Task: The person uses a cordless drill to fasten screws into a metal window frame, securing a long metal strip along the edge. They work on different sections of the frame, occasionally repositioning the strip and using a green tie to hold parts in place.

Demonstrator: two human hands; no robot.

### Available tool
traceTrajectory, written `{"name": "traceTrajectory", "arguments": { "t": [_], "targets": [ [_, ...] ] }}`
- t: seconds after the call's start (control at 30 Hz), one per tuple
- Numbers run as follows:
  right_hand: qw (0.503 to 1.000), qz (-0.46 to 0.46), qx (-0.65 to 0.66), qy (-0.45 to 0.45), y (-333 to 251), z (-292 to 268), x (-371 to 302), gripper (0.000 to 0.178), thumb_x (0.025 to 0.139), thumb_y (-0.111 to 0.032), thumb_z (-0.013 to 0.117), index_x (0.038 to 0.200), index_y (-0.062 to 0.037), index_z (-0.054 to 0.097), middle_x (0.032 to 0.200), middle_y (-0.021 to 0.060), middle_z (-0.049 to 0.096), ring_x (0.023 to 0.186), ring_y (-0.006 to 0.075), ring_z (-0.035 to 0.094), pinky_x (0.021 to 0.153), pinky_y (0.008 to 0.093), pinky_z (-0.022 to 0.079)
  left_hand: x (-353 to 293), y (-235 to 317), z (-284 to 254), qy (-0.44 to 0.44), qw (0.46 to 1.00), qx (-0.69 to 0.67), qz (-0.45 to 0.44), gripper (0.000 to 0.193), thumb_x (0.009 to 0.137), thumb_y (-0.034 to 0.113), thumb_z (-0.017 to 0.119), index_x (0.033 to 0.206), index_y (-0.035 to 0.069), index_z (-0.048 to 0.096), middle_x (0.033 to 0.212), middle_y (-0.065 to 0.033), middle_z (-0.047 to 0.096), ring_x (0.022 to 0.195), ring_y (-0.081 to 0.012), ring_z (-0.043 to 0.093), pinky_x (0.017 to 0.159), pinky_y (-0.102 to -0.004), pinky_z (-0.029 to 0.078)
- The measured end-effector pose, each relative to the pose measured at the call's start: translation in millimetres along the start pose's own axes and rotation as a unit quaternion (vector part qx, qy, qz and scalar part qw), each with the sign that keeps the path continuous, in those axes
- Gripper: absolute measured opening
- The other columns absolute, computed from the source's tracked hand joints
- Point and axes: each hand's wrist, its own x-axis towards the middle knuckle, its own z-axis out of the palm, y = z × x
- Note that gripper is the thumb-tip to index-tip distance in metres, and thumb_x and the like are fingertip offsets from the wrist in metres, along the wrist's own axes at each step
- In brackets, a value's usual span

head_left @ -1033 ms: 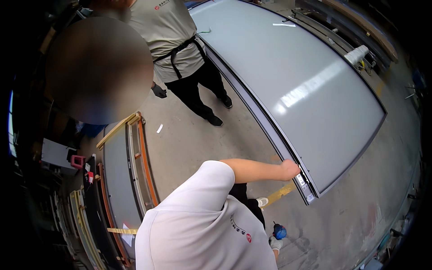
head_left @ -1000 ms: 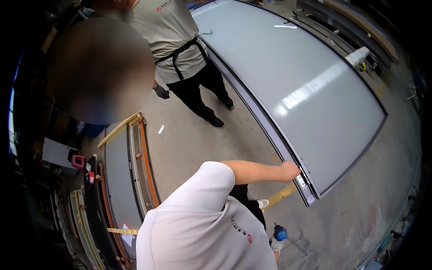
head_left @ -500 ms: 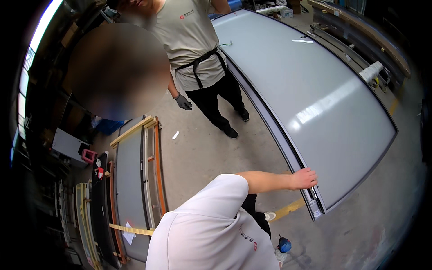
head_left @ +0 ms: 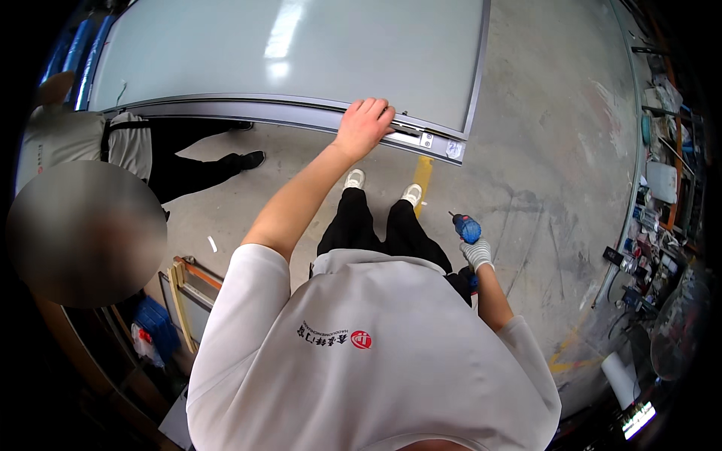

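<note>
My bare left hand (head_left: pixel 365 128) curls its fingers over the near edge of a large framed glass panel (head_left: pixel 361 60). Under it, the grey metal frame (head_left: pixel 278 114) has a long groove. A small metal fitting (head_left: pixel 427 140) and a white label (head_left: pixel 453 148) sit near the frame's right end, just beyond my fingers. My right hand (head_left: pixel 477 254), in a striped knit glove, grips a blue cordless drill (head_left: pixel 468 228) low at my right side. The drill's bit points away from me, apart from the panel.
A co-worker (head_left: pixel 113 143) stands at the panel's left end. Cluttered shelves (head_left: pixel 662 188) with tools and parts line the right side. Wooden framing pieces (head_left: pixel 180 293) and a blue container (head_left: pixel 156 327) are at lower left. A yellow line (head_left: pixel 423 177) marks the concrete floor.
My view has swung to the right, so the panel now lies across the top and the right-hand shelves show. My left hand stays on the frame; the drill remains in my right.
</note>
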Motion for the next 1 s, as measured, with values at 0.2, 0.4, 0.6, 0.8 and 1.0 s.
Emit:
{"name": "traceTrajectory", "arguments": {
  "t": [0.2,0.4,0.6,0.8,1.0],
  "targets": [
    [0.997,0.038,0.065,-0.016,7.4,15.6,-18.0,0.01,0.064,-0.008,0.063,0.069,-0.0044,0.055,0.051,0.0043,0.051,0.042,0.013,0.047,0.041,0.0301,0.038,-1.9,-3.6,1.3,0.055,0.998,-0.043,-0.01,0.032,0.068,0.02,0.069,0.095,0.007,0.058,0.098,-0.0046,0.054,0.086,-0.0213,0.054,0.074,-0.0337,0.044],
    [0.993,0.055,0.109,-0.006,29.5,37.6,-22.2,0.01,0.064,-0.007,0.063,0.066,-0.0045,0.054,0.051,0.0032,0.05,0.042,0.0128,0.046,0.04,0.0298,0.036,-6.1,-9.8,3.3,0.064,0.992,-0.094,-0.063,0.045,0.066,0.02,0.073,0.105,0.007,0.055,0.101,-0.0071,0.053,0.081,-0.025,0.056,0.067,-0.0356,0.047],
    [0.995,0.074,0.051,-0.034,14.0,28.5,-33.2,0.026,0.062,-0.021,0.069,0.076,-0.0006,0.062,0.069,0.0142,0.062,0.063,0.0235,0.06,0.062,0.0354,0.048,11.8,-7.6,-20.9,-0.038,0.971,-0.156,-0.178,0.054,0.063,0.02,0.076,0.11,0.011,0.052,0.1,-0.0083,0.052,0.085,-0.0259,0.056,0.07,-0.0369,0.048],
    [0.996,-0.015,0.076,0.036,11.1,37.8,-40.8,0.014,0.062,-0.011,0.065,0.069,-0.0036,0.057,0.055,0.0037,0.054,0.046,0.0127,0.049,0.045,0.0293,0.041,22.0,-15.6,-27.6,-0.113,0.98,-0.101,-0.13,0.029,0.075,0.041,0.063,0.087,0.014,0.065,0.083,-0.0055,0.058,0.088,-0.0228,0.056,0.072,-0.0361,0.048],
    [0.987,-0.075,0.145,0.013,-18.0,19.3,-72.2,0.01,0.063,-0.01,0.063,0.07,-0.0059,0.057,0.058,0.0013,0.055,0.049,0.0117,0.049,0.049,0.0281,0.042,40.9,-27.4,-20.4,-0.195,0.962,-0.12,-0.15,0.022,0.075,0.031,0.064,0.075,0.009,0.063,0.077,-0.0097,0.061,0.078,-0.0289,0.058,0.066,-0.0394,0.048]
  ]
}}
